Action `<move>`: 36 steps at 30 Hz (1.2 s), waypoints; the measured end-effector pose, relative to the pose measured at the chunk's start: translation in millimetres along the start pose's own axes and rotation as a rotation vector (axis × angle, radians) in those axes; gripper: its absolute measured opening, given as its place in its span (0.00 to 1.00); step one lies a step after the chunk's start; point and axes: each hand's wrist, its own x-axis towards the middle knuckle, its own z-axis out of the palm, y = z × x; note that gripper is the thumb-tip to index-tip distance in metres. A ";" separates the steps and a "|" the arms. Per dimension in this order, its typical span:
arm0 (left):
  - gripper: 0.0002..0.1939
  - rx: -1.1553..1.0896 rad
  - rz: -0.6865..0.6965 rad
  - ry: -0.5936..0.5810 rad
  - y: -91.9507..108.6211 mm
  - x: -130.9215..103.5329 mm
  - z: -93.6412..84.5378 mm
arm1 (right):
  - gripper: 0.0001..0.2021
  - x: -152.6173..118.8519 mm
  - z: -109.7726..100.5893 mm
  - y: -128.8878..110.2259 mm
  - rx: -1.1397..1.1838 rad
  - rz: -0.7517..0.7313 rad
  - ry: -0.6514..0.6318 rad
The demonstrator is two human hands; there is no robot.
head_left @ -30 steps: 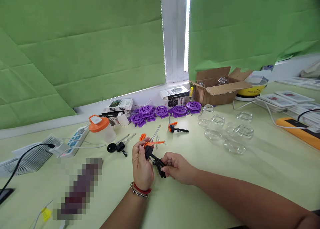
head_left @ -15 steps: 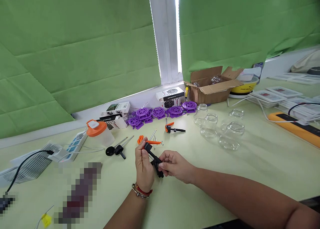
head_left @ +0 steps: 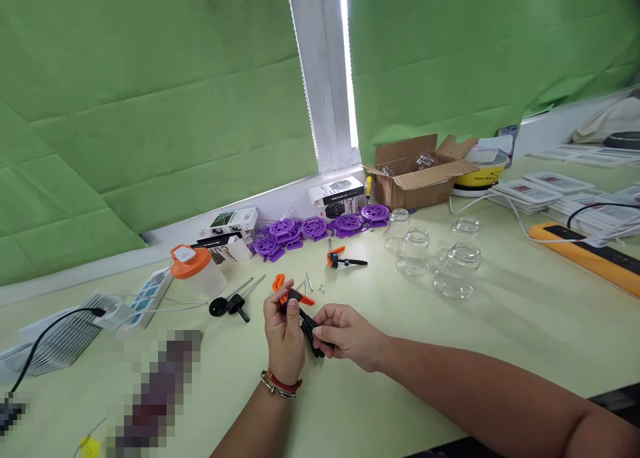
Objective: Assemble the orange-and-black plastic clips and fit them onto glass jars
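Observation:
My left hand [head_left: 285,335] grips the upper end of a black part with an orange lever [head_left: 301,298]. Lower on the same piece, my right hand [head_left: 340,333] pinches its black rod [head_left: 306,319] between thumb and fingers. More black rods [head_left: 313,343] lie on the table just under my hands. An orange piece [head_left: 279,282] rests right behind my left fingertips, beside silver bolts [head_left: 309,282] and small nuts [head_left: 321,289]. An orange and black assembly [head_left: 340,261] lies farther back. Two black round parts with metal rods [head_left: 237,303] are to the left.
Glass jars [head_left: 413,251] stand at the right, before an open cardboard box [head_left: 415,178]. Purple round parts [head_left: 315,229] line the back near white boxes [head_left: 337,191]. At the left are an orange-lidded container [head_left: 200,271] and a power strip [head_left: 150,298].
The orange lever now sits against the black part at my left fingers, and the black part has turned slightly. The camera view has shifted a little.

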 end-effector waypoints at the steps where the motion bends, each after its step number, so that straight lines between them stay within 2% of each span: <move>1: 0.13 0.015 0.013 -0.006 0.3 0.4 -0.7 | 0.15 -0.3 0.1 -1.0 0.016 0.005 0.007; 5: 0.19 0.101 0.036 -0.054 1.8 2.0 -4.5 | 0.17 -0.9 -1.4 -6.8 0.091 -0.002 0.022; 8: 0.25 0.210 0.101 -0.080 1.3 3.6 -7.5 | 0.18 -0.9 -3.2 -9.2 0.109 -0.019 -0.021; 12: 0.40 0.222 0.165 -0.171 -0.2 3.6 -9.1 | 0.16 0.6 -6.6 -7.1 0.083 -0.031 -0.084; 16: 0.58 0.298 0.193 -0.277 -0.3 1.2 -8.4 | 0.16 2.0 -11.2 -8.3 0.054 -0.064 -0.070; 20: 0.67 0.401 0.237 -0.326 -2.2 -1.2 -5.9 | 0.16 1.0 -12.7 -14.4 0.001 -0.042 -0.069; 22: 0.68 0.436 0.235 -0.311 -3.3 -2.4 -3.5 | 0.15 0.7 -12.6 -15.4 0.003 -0.029 -0.066; 28: 0.60 0.494 0.223 -0.270 -2.4 -7.1 3.2 | 0.16 2.8 -15.2 -10.1 0.000 -0.002 -0.045; 36: 0.55 0.605 0.290 -0.222 -4.1 -10.7 5.6 | 0.17 4.9 -15.6 -7.8 0.043 -0.030 -0.043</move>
